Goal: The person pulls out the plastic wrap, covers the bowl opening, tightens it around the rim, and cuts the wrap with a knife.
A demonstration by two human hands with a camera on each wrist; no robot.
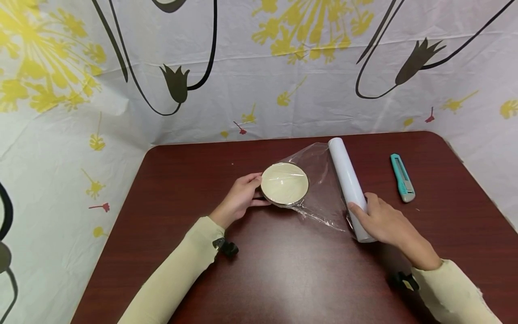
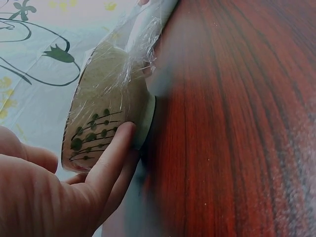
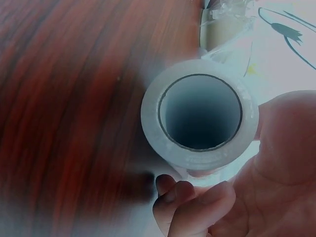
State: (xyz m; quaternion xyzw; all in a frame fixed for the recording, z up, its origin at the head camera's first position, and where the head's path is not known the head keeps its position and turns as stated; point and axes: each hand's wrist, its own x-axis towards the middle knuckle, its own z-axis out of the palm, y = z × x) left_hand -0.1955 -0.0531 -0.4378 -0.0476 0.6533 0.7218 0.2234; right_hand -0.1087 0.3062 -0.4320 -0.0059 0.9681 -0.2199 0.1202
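My left hand grips the left side of a round cream bowl, thumb by the rim and fingers along its side. Dark green sprigs decorate the bowl's outer wall in the left wrist view. Clear cling film lies over the bowl's mouth and stretches right, bunched along its near edge. It runs to a white cling film roll, lying slantwise on the table. My right hand grips the roll near its closer end, and the hollow core shows in the right wrist view.
A teal box cutter lies on the dark red-brown wooden table, right of the roll. Behind the table hangs a white sheet with yellow and dark floral prints. Each wrist wears a small black camera.
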